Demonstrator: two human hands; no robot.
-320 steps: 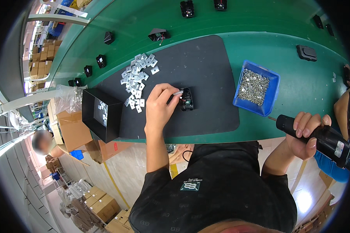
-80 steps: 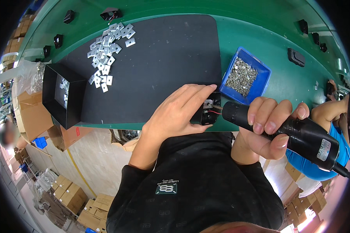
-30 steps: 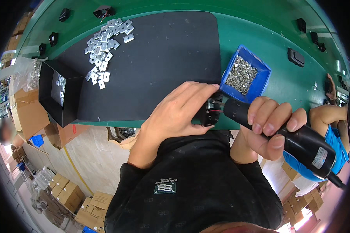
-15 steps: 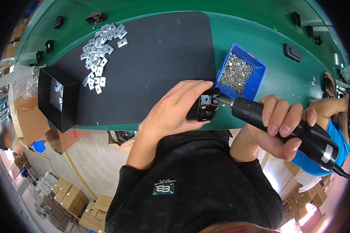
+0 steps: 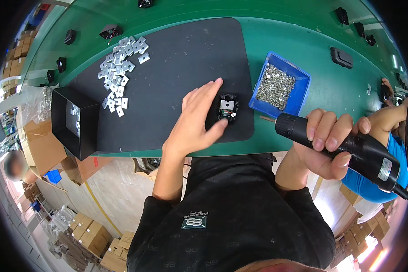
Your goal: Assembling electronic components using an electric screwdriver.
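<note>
On the black mat (image 5: 167,77) lies a small black plastic housing (image 5: 222,117), with a silver square plate (image 5: 227,104) and a bit of green circuit board showing inside it. Beside it is my left hand (image 5: 191,121), its fingers stretched out and its thumb at the housing's lower left edge; whether the thumb touches it I cannot tell. My right hand (image 5: 324,136) grips a black corded electric screwdriver (image 5: 371,163), whose bit points left over the green table, apart from the housing. Close to the bit stands a blue bin (image 5: 301,77) of small metal screws (image 5: 275,87).
Silver square plates (image 5: 118,68) are heaped at the mat's upper left. A black open box (image 5: 89,129) stands at the left edge. Several black housings lie along the table's far side, with a black case (image 5: 341,58) at the right. A person in blue (image 5: 371,190) sits at the right.
The housing has come down flat onto the mat, slightly left, and my left hand has opened from it. The screwdriver's bit has drawn back out of the housing.
</note>
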